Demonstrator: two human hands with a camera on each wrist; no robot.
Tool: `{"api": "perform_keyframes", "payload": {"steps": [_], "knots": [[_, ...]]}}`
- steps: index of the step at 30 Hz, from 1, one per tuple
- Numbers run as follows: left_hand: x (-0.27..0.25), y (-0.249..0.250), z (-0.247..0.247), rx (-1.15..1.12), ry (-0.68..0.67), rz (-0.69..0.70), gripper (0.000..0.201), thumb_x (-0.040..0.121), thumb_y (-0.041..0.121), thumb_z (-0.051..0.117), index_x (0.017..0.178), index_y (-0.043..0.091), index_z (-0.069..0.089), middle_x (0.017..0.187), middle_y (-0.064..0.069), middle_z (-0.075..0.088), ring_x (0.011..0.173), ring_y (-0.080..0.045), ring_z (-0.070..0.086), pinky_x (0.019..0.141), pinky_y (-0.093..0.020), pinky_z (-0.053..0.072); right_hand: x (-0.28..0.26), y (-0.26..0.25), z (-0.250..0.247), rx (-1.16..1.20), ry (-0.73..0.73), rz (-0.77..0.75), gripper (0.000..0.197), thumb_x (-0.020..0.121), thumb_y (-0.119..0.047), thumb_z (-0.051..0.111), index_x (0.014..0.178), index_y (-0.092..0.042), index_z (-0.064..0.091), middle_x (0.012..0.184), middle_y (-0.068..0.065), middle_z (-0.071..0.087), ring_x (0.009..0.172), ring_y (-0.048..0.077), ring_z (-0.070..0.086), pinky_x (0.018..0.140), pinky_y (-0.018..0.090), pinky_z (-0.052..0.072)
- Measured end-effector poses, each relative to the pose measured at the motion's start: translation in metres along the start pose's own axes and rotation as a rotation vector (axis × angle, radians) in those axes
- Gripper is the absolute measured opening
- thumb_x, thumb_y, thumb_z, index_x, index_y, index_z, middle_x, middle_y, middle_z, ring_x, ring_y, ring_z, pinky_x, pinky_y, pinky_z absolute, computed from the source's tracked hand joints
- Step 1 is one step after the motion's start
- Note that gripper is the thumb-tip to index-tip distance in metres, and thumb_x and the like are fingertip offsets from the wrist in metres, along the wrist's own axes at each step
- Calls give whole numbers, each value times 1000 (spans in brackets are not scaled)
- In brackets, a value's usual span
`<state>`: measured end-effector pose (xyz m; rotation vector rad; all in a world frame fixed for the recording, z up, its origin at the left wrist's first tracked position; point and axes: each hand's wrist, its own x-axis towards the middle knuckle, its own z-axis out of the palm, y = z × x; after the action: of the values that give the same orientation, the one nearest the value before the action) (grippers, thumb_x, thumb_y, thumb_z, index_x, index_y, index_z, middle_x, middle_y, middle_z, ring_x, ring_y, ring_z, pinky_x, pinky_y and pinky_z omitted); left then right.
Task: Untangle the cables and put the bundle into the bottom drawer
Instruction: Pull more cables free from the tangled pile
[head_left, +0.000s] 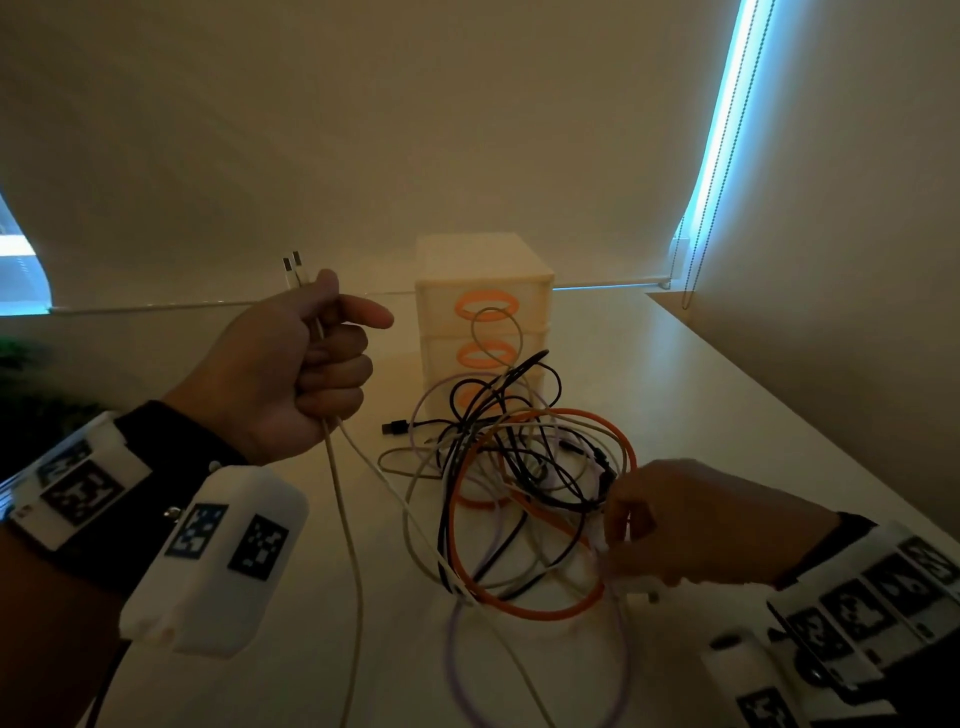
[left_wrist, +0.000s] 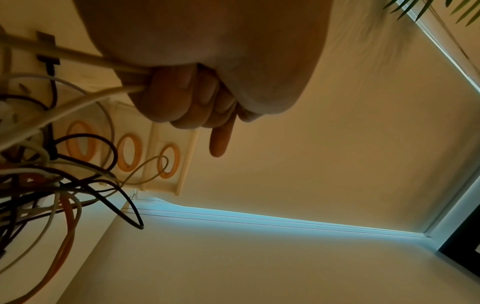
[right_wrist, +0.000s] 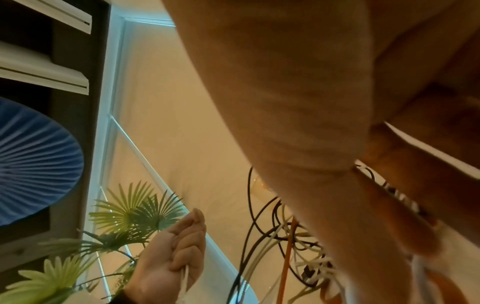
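Note:
A tangle of cables (head_left: 524, 467) in black, white, lilac and orange lies on the white table (head_left: 727, 395) in front of a small cream drawer unit (head_left: 483, 312) with three orange ring handles. My left hand (head_left: 306, 364) is raised left of the tangle and grips a doubled white cable (head_left: 343, 514); its two plug ends (head_left: 292, 262) stick up above the fist, and the index finger points out. The same grip shows in the left wrist view, left hand (left_wrist: 182, 98) around white cable (left_wrist: 78, 61). My right hand (head_left: 675, 525) pinches strands at the tangle's right side.
The drawer unit's three drawers look closed. A wall with roller blinds runs behind the table; a bead chain (head_left: 696, 249) hangs at the right. A loose black USB plug (head_left: 392, 427) lies left of the tangle. A green plant (right_wrist: 135, 214) stands off to the left.

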<state>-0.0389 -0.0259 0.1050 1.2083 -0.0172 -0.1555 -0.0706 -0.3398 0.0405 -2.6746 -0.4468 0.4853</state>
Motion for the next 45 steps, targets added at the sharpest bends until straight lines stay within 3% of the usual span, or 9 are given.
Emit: {"api": "perform_keyframes", "payload": {"steps": [3,6,11,23,29,34,40,43,45], "knots": [[0,-1,0,4,8,-2,52,105,48,39,83,11,68,54,6,18,39,-7,17,38,-17,10,-6,2,4,23,-179,-11,34,72,-52,82,95,-32,65,81,-17,70,64,0,67,55,13,50],[0,-4,2,4,-1,-12,52,105,48,40,84,11,68,55,6,18,40,-7,16,39,-18,9,-4,4,8,-21,-180,-70,18,79,-36,80,89,-30,66,71,-37,61,60,-10,60,53,10,46],[-3,-6,6,7,-12,-18,52,105,48,39,84,10,68,55,6,18,40,-7,16,38,-18,10,2,11,13,82,-77,-41,15,85,-16,73,89,-29,66,83,-10,64,61,5,65,59,21,57],[-5,-7,7,16,0,-9,51,105,49,39,87,10,66,55,5,19,41,-7,16,39,-19,9,5,13,20,-62,234,-176,16,95,-22,58,103,-36,60,96,-15,59,80,5,63,73,19,56],[-4,-9,9,11,2,-1,50,105,48,40,85,10,66,55,5,19,41,-7,16,41,-19,7,13,-5,22,-65,329,-275,7,90,-37,66,96,-35,66,81,-17,60,73,-1,59,68,16,53],[-4,-12,9,7,1,-9,51,105,48,40,84,9,66,55,5,19,41,-7,15,41,-19,7,36,-21,16,161,506,-213,4,88,-30,69,91,-30,66,69,-14,58,64,-1,57,60,12,43],[-2,-14,9,21,2,-21,49,105,47,41,87,8,65,55,5,20,41,-7,15,41,-20,7,58,-48,-8,434,798,-196,8,91,-30,65,94,-29,57,75,-4,67,58,8,65,52,15,50],[-3,-16,7,35,2,-27,48,105,46,41,89,8,65,56,5,19,43,-8,14,41,-20,7,64,-66,-25,782,611,-154,26,91,-41,66,109,-24,61,86,6,72,62,21,72,53,29,56],[-4,-17,8,43,-8,-37,47,105,46,41,89,8,65,56,4,19,43,-8,14,41,-20,7,68,-77,-32,880,502,-163,20,92,-30,68,103,-13,67,86,9,74,67,25,72,60,36,60]]}}
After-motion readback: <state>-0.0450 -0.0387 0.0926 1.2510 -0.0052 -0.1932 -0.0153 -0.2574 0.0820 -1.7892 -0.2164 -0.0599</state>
